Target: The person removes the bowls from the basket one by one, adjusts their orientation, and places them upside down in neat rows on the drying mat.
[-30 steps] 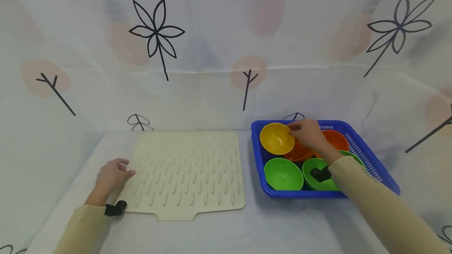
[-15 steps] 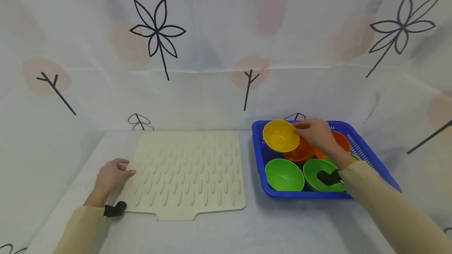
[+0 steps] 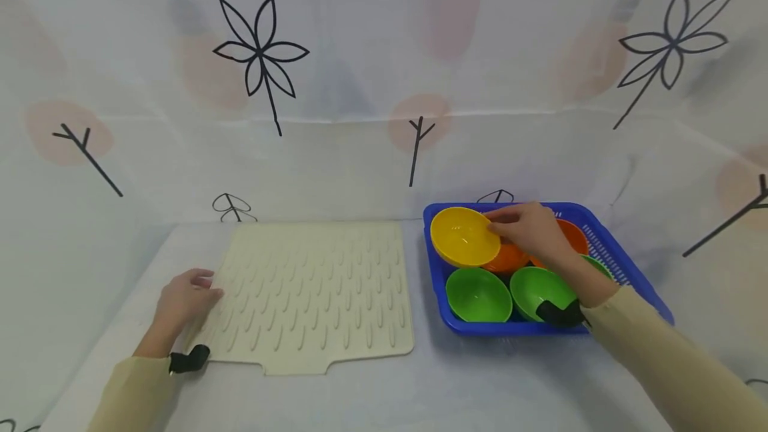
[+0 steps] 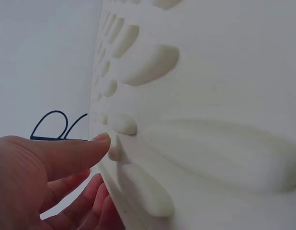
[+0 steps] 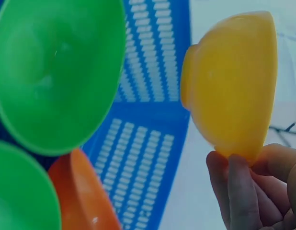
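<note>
While your right hand (image 3: 534, 229) pinches the yellow bowl (image 3: 465, 237) at its rim, hold it level; your left hand (image 3: 183, 299) seems to pinch the cream board (image 3: 318, 292), underside partly hidden.

Yellow bowl (image 3: 463, 239) in right grip (image 3: 533, 231), left grip (image 3: 182, 299) seemingly holding board (image 3: 318, 285)

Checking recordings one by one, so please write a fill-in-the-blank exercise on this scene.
The right hand holds the glossy, round yellow bowl at the far ____ corner of the slotted blue basket.
The left hand grips the flat, ridged cream board, its ____ on top.
The basket stands to the board's ____.
The round bowl in the basket's near left corner is ____.

Missing: left; thumb; right; green.
</note>
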`<state>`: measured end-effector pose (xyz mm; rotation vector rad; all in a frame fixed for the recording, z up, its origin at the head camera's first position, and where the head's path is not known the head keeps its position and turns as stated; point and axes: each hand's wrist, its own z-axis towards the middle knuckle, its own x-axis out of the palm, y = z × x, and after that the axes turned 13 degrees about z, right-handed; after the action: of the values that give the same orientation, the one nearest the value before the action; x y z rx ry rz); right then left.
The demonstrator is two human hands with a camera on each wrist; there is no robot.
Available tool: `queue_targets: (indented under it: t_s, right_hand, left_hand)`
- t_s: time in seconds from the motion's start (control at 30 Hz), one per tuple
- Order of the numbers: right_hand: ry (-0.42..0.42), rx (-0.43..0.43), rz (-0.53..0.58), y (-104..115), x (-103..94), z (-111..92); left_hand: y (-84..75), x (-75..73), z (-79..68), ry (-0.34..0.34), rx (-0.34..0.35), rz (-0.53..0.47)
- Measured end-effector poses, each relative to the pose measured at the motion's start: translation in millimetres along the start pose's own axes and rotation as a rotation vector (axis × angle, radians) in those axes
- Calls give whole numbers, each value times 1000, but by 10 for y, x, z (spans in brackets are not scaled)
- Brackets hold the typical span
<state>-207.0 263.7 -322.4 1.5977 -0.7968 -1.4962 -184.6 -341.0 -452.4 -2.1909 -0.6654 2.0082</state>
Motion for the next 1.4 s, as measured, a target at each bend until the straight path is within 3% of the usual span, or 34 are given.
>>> queue_targets:
  t_s: [0.27, 0.4, 0.53, 0.77, 0.93, 1.03, 1.2, 1.4]
  right_hand:
    - [31, 9, 17, 177, 182, -134]
    - [28, 12, 24, 244, 318, -185]
    - [33, -18, 37, 312, 495, -272]
    - [77, -33, 110, 427, 788, -395]
    - [85, -19, 130, 437, 942, -425]
    - [83, -27, 123, 434, 1019, -426]
    - [85, -29, 117, 436, 1126, -410]
    - [75, -22, 143, 450, 1227, -404]
  left_hand:
    - [-56, -18, -24, 1, 17, -5]
    - [-182, 23, -74, -9, 73, -43]
    - [-433, 92, -174, -16, 213, -99]
    - [-1029, 195, -465, -19, 536, -260]
    - [-1413, 211, -698, 31, 698, -366]
    - [-1604, 211, -832, 69, 756, -416]
    - [-1832, 241, -994, 158, 809, -517]
    - [-1958, 294, -1079, 280, 829, -616]
